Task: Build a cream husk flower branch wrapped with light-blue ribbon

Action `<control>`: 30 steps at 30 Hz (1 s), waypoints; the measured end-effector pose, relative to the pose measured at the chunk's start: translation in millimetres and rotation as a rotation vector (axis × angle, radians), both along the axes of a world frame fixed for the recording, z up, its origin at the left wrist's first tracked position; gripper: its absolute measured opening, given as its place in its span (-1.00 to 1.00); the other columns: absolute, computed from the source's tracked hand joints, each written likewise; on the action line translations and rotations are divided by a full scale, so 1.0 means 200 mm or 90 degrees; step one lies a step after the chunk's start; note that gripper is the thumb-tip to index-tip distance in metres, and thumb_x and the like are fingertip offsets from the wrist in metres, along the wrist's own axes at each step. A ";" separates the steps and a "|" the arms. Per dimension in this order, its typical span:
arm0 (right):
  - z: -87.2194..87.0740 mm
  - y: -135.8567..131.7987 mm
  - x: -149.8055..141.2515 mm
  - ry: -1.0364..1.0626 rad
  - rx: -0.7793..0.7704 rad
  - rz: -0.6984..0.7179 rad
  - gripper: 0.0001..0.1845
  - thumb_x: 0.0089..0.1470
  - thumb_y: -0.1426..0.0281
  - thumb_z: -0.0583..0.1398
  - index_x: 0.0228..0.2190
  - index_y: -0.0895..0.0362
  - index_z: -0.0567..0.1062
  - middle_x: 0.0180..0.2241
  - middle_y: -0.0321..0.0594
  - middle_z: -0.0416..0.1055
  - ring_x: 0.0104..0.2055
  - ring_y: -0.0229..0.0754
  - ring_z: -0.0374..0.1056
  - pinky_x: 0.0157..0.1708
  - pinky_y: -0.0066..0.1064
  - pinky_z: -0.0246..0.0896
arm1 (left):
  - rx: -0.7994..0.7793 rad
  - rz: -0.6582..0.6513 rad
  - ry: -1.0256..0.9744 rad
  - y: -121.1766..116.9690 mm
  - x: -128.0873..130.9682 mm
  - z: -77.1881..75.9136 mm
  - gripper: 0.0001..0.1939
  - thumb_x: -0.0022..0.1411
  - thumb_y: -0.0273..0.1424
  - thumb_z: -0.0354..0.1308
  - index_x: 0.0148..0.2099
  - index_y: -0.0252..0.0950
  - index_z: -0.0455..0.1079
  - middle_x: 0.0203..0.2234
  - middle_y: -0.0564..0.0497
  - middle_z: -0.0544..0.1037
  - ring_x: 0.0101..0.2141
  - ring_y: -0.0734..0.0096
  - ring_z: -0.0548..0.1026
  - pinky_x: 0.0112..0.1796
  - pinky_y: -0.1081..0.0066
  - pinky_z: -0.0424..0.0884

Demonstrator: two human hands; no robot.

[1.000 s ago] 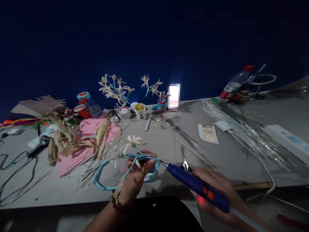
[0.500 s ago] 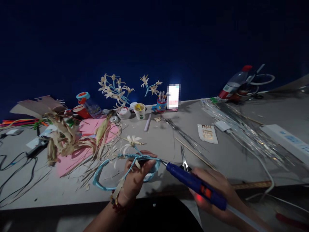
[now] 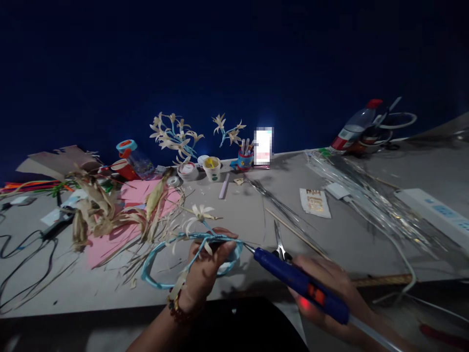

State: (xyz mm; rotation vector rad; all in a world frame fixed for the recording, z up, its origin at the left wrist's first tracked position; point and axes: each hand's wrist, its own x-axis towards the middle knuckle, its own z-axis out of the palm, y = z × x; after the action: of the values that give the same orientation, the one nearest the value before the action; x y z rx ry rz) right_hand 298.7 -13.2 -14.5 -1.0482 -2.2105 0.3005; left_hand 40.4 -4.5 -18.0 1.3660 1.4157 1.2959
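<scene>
The gun [image 3: 289, 275] has slightly shifted, our right hand [image 3: 325, 274] gripping it, our left hand [image 3: 205, 271] pinching the flowered, seemingly unfinished ring [image 3: 147, 275].

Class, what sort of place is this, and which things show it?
Probably a craft workspace: in view are a glue gun, scissors and pink paper.
</scene>
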 end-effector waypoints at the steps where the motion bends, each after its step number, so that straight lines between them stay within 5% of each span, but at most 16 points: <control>1: 0.00 0.00 0.00 -0.001 -0.002 0.010 -0.70 0.26 0.14 -0.01 -0.23 0.05 0.37 -0.48 -0.23 0.47 -0.46 -0.10 0.43 -0.42 -0.32 0.30 | 0.005 0.000 0.002 0.00 0.00 0.00 -0.81 0.25 -0.22 0.25 -0.27 -0.18 0.62 -0.29 -0.03 0.64 -0.27 0.24 0.55 -0.19 0.29 0.46; 6: 0.00 0.01 0.01 -0.006 -0.027 0.033 -0.79 0.20 0.20 0.07 -0.27 0.07 0.38 -0.48 -0.23 0.47 -0.47 -0.12 0.42 -0.44 -0.34 0.28 | 0.004 0.019 0.003 0.00 0.00 0.00 -0.81 0.23 -0.20 0.26 -0.27 -0.18 0.61 -0.28 -0.02 0.63 -0.30 0.29 0.55 -0.21 0.33 0.48; 20: 0.01 0.02 0.01 0.008 0.016 0.018 -0.57 0.30 0.02 -0.08 -0.27 0.06 0.37 -0.50 -0.21 0.46 -0.49 -0.10 0.42 -0.46 -0.30 0.29 | -0.002 0.040 -0.017 -0.01 0.01 0.00 -0.81 0.19 -0.21 0.29 -0.29 -0.20 0.63 -0.29 -0.07 0.65 -0.29 0.21 0.57 -0.25 0.29 0.51; 25: 0.00 0.02 0.01 0.038 0.051 0.026 -0.64 0.29 0.06 -0.04 -0.24 0.06 0.35 -0.50 -0.24 0.44 -0.52 -0.13 0.40 -0.51 -0.33 0.24 | -0.006 0.037 -0.073 -0.01 0.02 0.00 -0.81 0.18 -0.21 0.30 -0.30 -0.21 0.62 -0.28 -0.06 0.65 -0.27 0.21 0.58 -0.23 0.29 0.52; 30: 0.01 0.01 0.03 0.029 -0.016 0.012 -0.72 0.26 0.13 0.02 -0.31 0.06 0.36 -0.52 -0.27 0.42 -0.51 -0.15 0.38 -0.47 -0.34 0.24 | -0.015 0.034 -0.028 0.00 0.01 -0.01 -0.83 0.19 -0.23 0.30 -0.29 -0.20 0.63 -0.28 -0.05 0.65 -0.28 0.22 0.57 -0.20 0.27 0.50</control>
State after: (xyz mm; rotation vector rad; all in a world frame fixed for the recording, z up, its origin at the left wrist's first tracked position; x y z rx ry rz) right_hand 304.7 -11.7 -12.5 -1.0244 -2.1822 0.3576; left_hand 42.9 -4.6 -19.7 1.2846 1.4417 1.3315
